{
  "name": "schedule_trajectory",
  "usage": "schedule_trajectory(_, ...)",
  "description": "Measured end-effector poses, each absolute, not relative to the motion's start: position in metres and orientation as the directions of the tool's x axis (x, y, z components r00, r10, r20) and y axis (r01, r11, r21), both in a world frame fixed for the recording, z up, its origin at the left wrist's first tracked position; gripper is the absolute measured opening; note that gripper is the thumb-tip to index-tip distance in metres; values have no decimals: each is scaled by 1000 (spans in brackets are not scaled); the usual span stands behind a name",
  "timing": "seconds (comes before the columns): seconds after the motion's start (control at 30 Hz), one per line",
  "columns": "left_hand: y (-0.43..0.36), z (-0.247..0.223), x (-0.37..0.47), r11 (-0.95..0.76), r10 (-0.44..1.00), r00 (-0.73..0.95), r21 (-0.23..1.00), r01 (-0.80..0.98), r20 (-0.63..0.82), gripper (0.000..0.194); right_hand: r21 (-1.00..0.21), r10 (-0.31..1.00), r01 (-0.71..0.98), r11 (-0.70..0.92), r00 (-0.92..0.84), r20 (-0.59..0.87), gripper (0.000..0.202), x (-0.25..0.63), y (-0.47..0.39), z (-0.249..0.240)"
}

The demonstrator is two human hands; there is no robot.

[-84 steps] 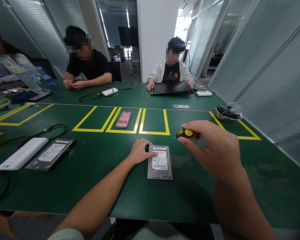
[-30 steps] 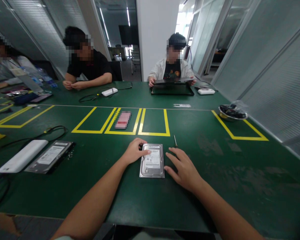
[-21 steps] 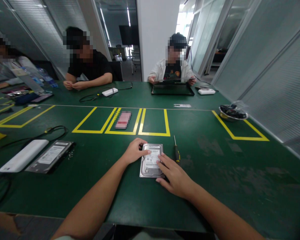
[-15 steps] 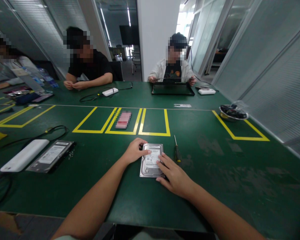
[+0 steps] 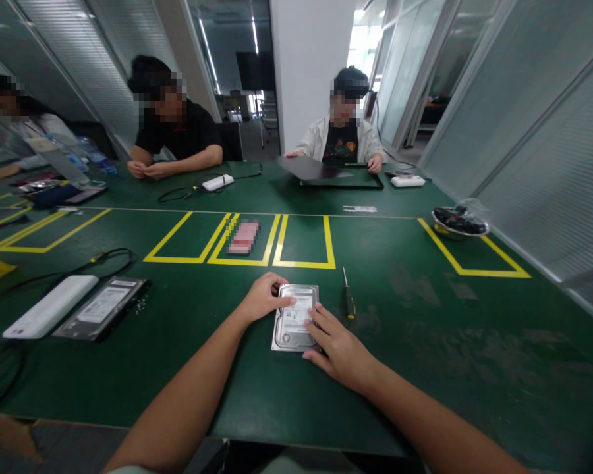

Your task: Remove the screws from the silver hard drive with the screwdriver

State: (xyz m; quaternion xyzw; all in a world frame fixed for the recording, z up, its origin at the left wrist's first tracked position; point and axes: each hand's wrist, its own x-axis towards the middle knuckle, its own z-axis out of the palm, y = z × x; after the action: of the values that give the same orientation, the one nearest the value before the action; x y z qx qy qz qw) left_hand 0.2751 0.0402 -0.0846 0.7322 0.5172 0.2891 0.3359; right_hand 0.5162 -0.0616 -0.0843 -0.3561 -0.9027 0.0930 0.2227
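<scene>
A silver hard drive with a white label lies on the green table in front of me, between both hands. My left hand grips its upper left corner, the thumb on the label and the other fingers around the edge, partly hidden. Along the drive's right side, my right hand rests with its fingers spread, the fingertips on the label and edge. A screwdriver with a black and yellow handle lies just right of the drive, its tip pointing away from me.
At the left lie a second hard drive, small loose bits, a white power bank and cables. Yellow tape frames surround a pink phone-like object. A bowl stands back right. Across the table, a person handles a dark panel.
The drive and my hands have shifted slightly left in view, the grip unchanged. Across the table, the person's dark panel has tilted and moved left over the black frame.
</scene>
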Motion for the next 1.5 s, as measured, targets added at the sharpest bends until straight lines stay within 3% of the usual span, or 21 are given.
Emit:
schedule_trajectory(0.33,39,-85,271,-194,956,291,834,516,43,60,-326,692,610,722,-641,333,55,514,-63,-83)
schedule_trajectory(0.47,32,-72,264,-237,965,239,757,609,109,57,-335,687,600,727,-640,344,55,516,-63,-82)
schedule_trajectory(0.7,6,-45,207,-124,974,12,486,865,227,54,-341,688,598,725,-645,332,56,516,-63,-82)
schedule_trajectory(0.87,-19,-45,139,167,957,-207,196,966,204,51,-347,685,592,728,-647,334,54,517,-64,-82)
schedule_trajectory(0.97,-36,-49,105,329,924,-313,-41,943,217,53,-360,687,586,726,-645,335,53,517,-64,-80)
schedule_trajectory(1.03,-46,-52,89,449,885,-424,-109,887,192,51,-367,688,583,724,-643,336,53,517,-64,-80)
schedule_trajectory(1.17,-56,-59,69,509,861,-501,-129,851,87,50,-372,687,579,725,-642,340,53,517,-64,-80)
schedule_trajectory(1.5,-49,-61,60,545,837,-546,-127,828,35,46,-377,695,586,717,-644,321,54,518,-64,-79)
